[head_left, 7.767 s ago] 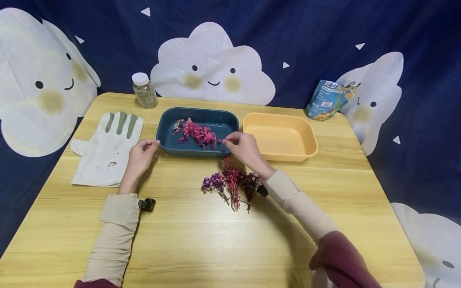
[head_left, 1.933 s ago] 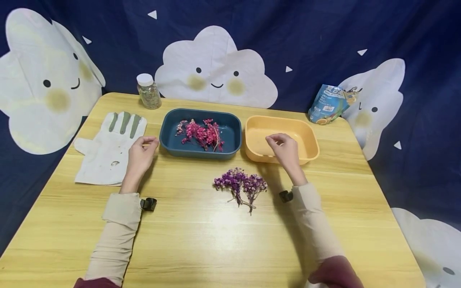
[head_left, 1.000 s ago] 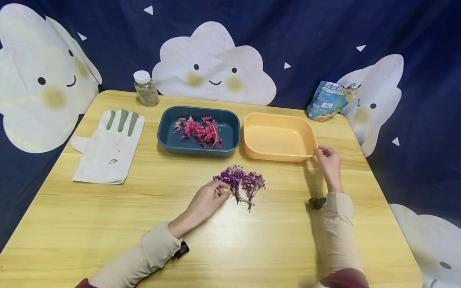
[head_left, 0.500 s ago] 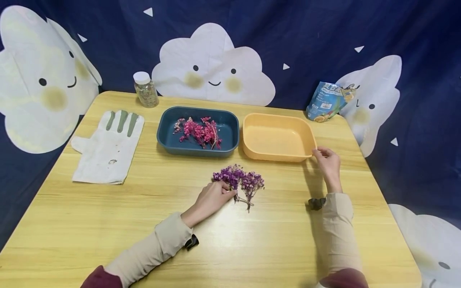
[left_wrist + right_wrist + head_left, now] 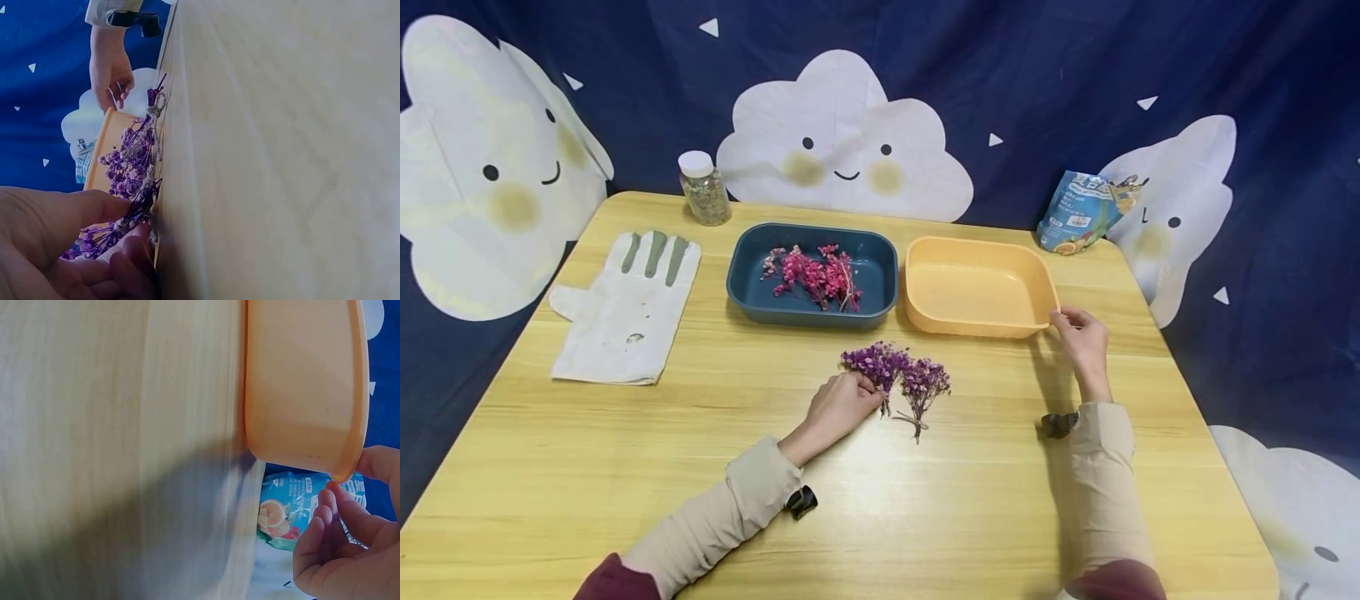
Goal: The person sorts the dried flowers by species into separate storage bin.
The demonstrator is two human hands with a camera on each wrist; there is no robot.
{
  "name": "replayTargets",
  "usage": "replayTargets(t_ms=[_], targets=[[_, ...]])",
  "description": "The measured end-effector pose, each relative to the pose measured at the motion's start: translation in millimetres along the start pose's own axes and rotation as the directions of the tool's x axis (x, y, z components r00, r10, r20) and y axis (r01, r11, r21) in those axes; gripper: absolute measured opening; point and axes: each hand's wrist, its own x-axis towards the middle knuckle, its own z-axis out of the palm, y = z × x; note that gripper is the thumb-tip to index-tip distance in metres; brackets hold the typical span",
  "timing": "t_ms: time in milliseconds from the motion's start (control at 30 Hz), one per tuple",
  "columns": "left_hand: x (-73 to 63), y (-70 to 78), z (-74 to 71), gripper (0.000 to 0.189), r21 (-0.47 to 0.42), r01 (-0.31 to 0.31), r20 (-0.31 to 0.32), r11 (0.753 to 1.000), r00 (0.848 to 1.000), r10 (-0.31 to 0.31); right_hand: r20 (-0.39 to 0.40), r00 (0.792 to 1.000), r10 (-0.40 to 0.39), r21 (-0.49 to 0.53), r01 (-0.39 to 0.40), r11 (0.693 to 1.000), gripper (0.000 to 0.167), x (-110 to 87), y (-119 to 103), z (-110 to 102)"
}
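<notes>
My left hand (image 5: 842,405) pinches the tied stems of a purple dried flower bunch (image 5: 874,360) on the table; the left wrist view shows thumb and fingers round the stems. Just right of it lies a second purple dried flower bunch (image 5: 925,379), tied with twine (image 5: 157,106). At the front right corner of the yellow plastic basin (image 5: 981,327), my right hand (image 5: 1084,340) pinches the rim between thumb and fingers. Pink dried flowers (image 5: 820,279) lie inside the dark blue basin (image 5: 808,317), left of the yellow one.
A white work glove (image 5: 613,325) lies flat at the left. Behind it stands a lidded jar (image 5: 706,196) with dried bits inside. A blue pouch (image 5: 1078,215) stands at the back right, before a dark blue cloth (image 5: 1030,58) with cloud faces.
A pink bunch has gone from the table into the dark blue basin. My left hand has left that basin and taken the purple stems; my right hand has moved to the yellow basin's corner.
</notes>
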Motion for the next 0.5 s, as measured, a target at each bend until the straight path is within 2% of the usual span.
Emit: replayTargets(t_ms=[267,500], targets=[[-6.8,-3.0,-2.0,0.018,-0.062,0.015,-0.032,0.998,0.999,-0.017,-0.011,1.0,0.006,-0.004,-0.006,1.0,0.05,-0.2,-1,1],[-15.3,3.8,-10.7,0.013,-0.099,-0.015,-0.05,0.995,0.999,0.01,-0.008,1.0,-0.01,-0.001,0.01,1.0,0.051,-0.4,-1,0]])
